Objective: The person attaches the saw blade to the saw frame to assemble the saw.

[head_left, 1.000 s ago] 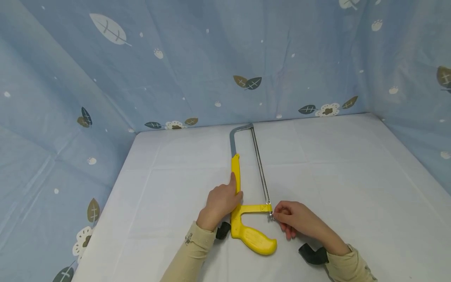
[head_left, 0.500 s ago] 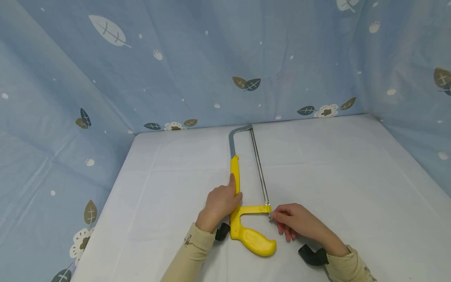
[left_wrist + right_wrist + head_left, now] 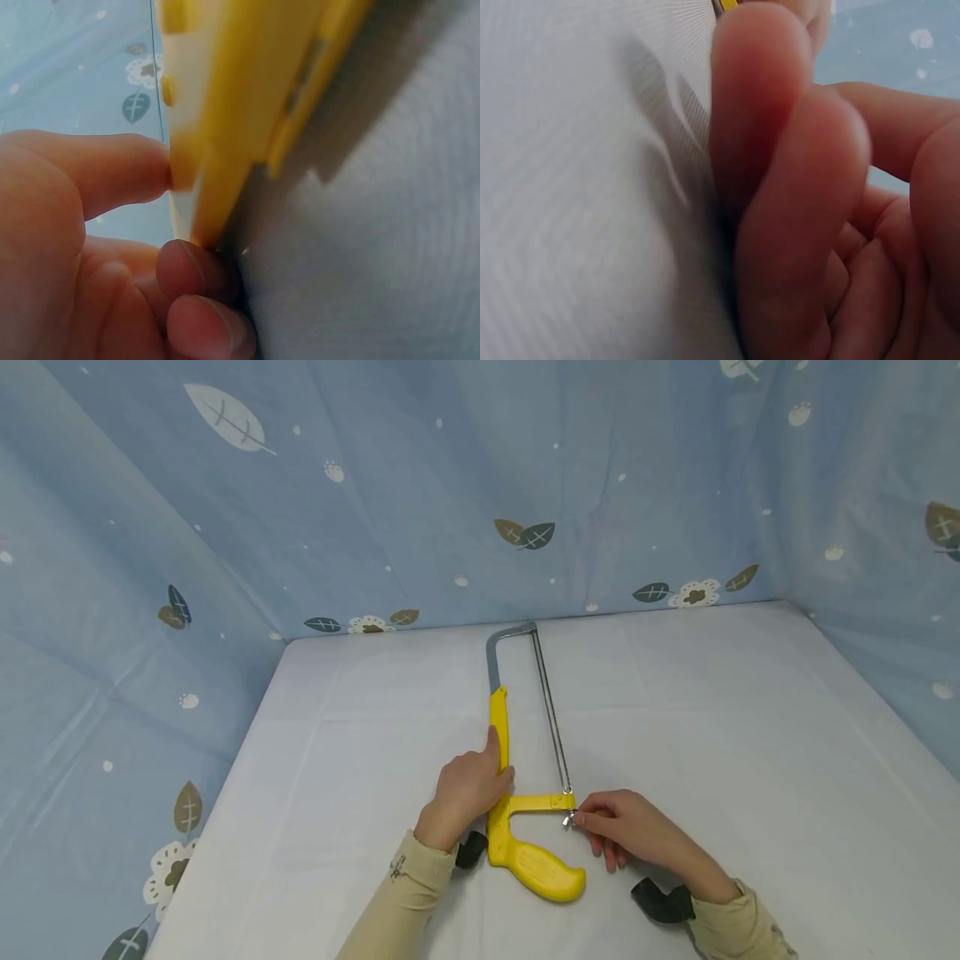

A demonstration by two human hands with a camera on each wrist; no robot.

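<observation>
Left hand (image 3: 467,785) grips the yellow saw (image 3: 534,803) in the lower centre while the right hand (image 3: 633,828) pinches its wing nut (image 3: 567,820), which has swung leftward, suggesting it is being turned.

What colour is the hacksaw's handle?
The handle is yellow; it shows best in the head view.

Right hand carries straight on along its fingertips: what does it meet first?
The wing nut on the hacksaw. The right hand appears to have fingertips on it, though exact contact is unclear.
</observation>
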